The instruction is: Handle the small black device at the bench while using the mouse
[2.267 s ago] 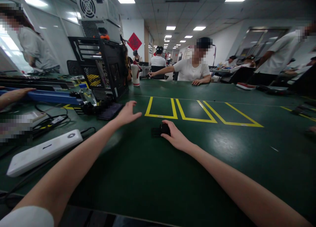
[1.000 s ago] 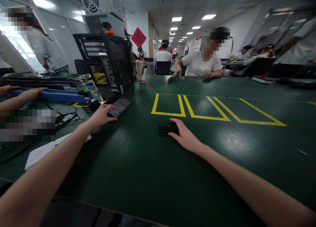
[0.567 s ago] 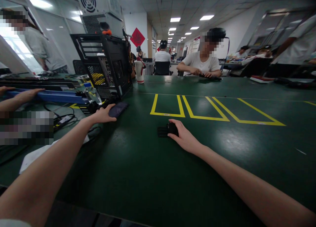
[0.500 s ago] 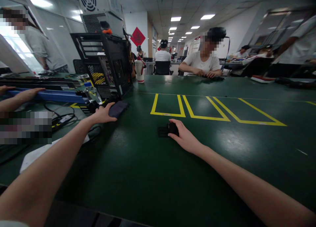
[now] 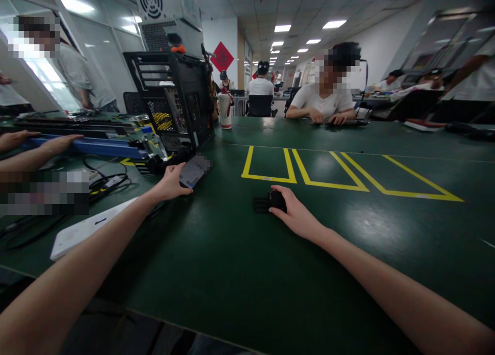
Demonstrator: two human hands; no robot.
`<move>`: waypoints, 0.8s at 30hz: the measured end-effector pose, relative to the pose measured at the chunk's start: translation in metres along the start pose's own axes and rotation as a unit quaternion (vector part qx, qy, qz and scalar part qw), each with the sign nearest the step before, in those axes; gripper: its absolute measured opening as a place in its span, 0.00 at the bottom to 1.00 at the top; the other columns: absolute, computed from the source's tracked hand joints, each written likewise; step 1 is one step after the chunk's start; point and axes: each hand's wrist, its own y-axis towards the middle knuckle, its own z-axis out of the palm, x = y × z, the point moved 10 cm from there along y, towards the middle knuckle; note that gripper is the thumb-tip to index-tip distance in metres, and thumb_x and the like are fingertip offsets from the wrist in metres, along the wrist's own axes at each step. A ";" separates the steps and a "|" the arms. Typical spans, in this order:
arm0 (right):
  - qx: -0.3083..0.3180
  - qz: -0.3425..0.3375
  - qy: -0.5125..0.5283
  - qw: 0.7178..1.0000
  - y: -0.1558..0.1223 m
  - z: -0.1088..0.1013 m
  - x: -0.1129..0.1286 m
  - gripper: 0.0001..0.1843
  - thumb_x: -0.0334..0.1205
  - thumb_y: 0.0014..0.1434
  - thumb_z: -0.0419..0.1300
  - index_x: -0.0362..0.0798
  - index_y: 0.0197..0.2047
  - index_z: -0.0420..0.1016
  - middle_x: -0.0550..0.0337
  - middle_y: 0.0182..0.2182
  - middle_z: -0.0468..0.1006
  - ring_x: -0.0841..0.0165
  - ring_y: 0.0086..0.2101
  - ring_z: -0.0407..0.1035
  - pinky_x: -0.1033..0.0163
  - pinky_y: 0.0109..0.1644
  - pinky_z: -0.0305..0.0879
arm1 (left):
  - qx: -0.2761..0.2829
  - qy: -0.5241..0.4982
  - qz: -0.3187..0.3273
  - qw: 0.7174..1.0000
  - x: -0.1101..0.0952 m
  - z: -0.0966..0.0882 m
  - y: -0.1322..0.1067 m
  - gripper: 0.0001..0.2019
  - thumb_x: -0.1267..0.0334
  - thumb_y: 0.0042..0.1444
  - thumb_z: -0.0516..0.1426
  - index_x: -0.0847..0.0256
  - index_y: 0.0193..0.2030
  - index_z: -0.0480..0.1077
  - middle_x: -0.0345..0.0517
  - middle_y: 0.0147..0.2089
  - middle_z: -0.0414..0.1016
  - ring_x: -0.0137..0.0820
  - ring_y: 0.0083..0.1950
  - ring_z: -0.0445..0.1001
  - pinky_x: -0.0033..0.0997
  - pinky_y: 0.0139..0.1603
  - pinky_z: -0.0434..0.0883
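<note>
My left hand (image 5: 172, 184) grips the near left edge of a flat smartphone (image 5: 195, 170), with thumb and fingers to either side. The phone's screen is lit and pixelated, and it lies at or just above the green table (image 5: 216, 272), beside an open black computer case (image 5: 181, 102). My right hand (image 5: 296, 213) is closed around a small black object (image 5: 277, 201) with a rounded body. Several dark parallel bars stick out of it to the left, low over the table; its exact kind I cannot make out.
Yellow tape outlines (image 5: 270, 179) mark the table ahead. Left lie black cables (image 5: 104, 182), a white flat box (image 5: 93, 226) and a clear bottle (image 5: 154, 144). Another person's hands (image 5: 58, 145) rest on a blue bar (image 5: 100, 146). A paper cup (image 5: 225, 110) stands behind; a person (image 5: 325, 97) sits opposite.
The phone's screen has gone from dark to lit. The whole view has shifted slightly, so things appear further right. Both my hands keep their holds.
</note>
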 end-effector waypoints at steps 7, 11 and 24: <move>0.000 -0.005 0.006 1.000 0.000 0.001 0.000 0.28 0.42 0.55 0.52 0.54 0.57 0.48 0.55 0.54 0.58 0.61 0.53 0.57 0.50 0.57 0.56 | -0.014 -0.148 -0.065 0.987 0.010 -0.006 0.002 0.39 0.59 0.40 0.58 0.63 0.60 0.47 0.53 0.55 0.60 0.41 0.55 0.62 0.40 0.56 0.60; -0.001 -0.003 0.005 1.000 0.000 0.000 0.001 0.28 0.42 0.55 0.52 0.54 0.57 0.48 0.56 0.54 0.58 0.62 0.53 0.58 0.51 0.56 0.57 | -0.025 -0.235 -0.101 0.966 0.025 -0.006 0.004 0.36 0.61 0.43 0.55 0.62 0.60 0.47 0.54 0.53 0.62 0.38 0.50 0.67 0.39 0.50 0.65; 0.004 0.003 0.001 1.000 0.000 0.001 0.000 0.27 0.42 0.55 0.52 0.54 0.57 0.48 0.55 0.54 0.57 0.61 0.53 0.57 0.48 0.56 0.57 | -0.017 -0.140 -0.070 0.988 0.017 -0.008 0.002 0.48 0.55 0.34 0.63 0.64 0.61 0.44 0.59 0.53 0.61 0.43 0.54 0.64 0.40 0.49 0.65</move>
